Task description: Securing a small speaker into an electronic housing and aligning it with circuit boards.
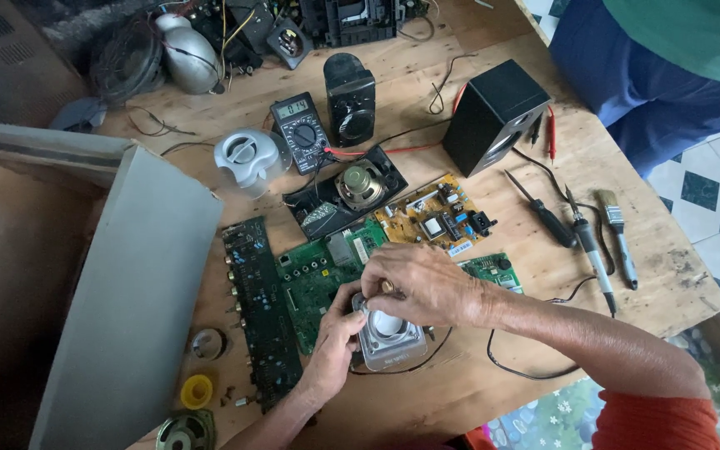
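- The small speaker (pixel 387 335), a square metal-framed one with a pale cone, lies face up on the wooden table (pixel 477 383), just in front of the green circuit board (pixel 318 279).
- The left hand (pixel 335 337) grasps the speaker from its left side, thumb and fingers pressed to the frame edge.
- The right hand (pixel 422 283) comes over the speaker's far edge, fingertips pinched together on its top left corner; whether they hold something small there cannot be told.
- So the speaker sits between the two hands, under the right and beside the left.
- A thin black wire (pixel 506 367) loops on the table just right of the speaker.
- Beyond the speaker, past the green board, lies a yellow circuit board (pixel 437 218); a long dark board (pixel 260 308) lies to the speaker's left.
- Well to the speaker's right lie a screwdriver (pixel 543 212), a soldering iron (pixel 592 250) and a brush (pixel 618 233).
- Far beyond the speaker stand a multimeter (pixel 300 129) and a black speaker box (pixel 493 112).
- Another person's blue-clad leg (pixel 635 83) shows at the table's far right corner.
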